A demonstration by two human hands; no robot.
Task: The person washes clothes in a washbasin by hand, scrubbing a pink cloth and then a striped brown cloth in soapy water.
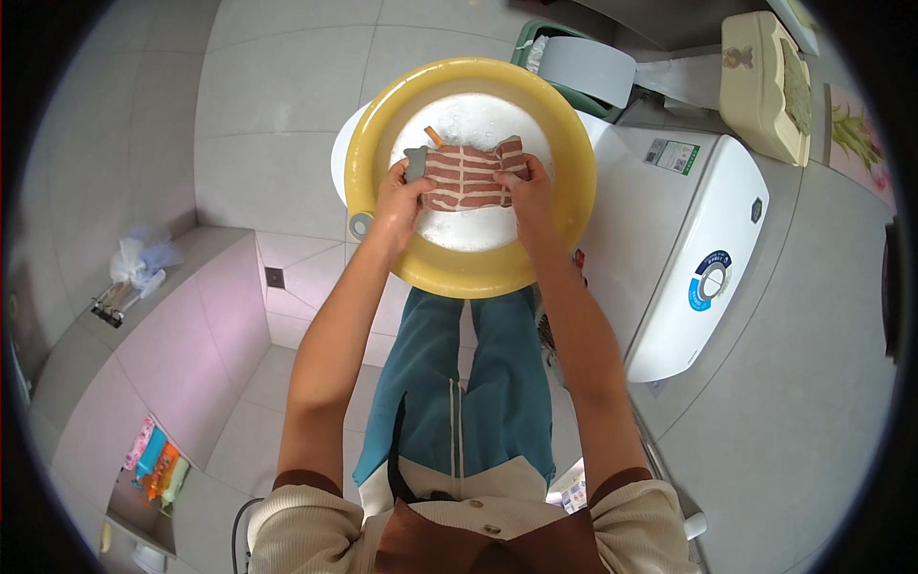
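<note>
Presently both hands are closed on one cloth (466, 177), a brown piece crossed by pale lines, held stretched between them over the foamy water of a yellow basin (368, 153). The left hand (402, 191) grips the cloth's left end, fingers curled over the edge; the right hand (526, 187) grips the right end in the same manner. The cloth's long axis therefore runs side to side, straight from one hand to the other, with its far edge away from the person and its near edge toward the wrists. Neither hand is nearer: each is in contact at its own end, and the middle span lies free between them. A grey patch (415, 163) shows at the cloth's left corner just beyond the left hand's fingers, and a small orange piece (434, 137) lies in the foam just past that corner; whether it is attached cannot be told. Foam hides the water below the cloth. The basin sits directly ahead of both forearms, its rim near the wrists. Right of the right forearm stands a white appliance (688, 258), well apart from the cloth.
</note>
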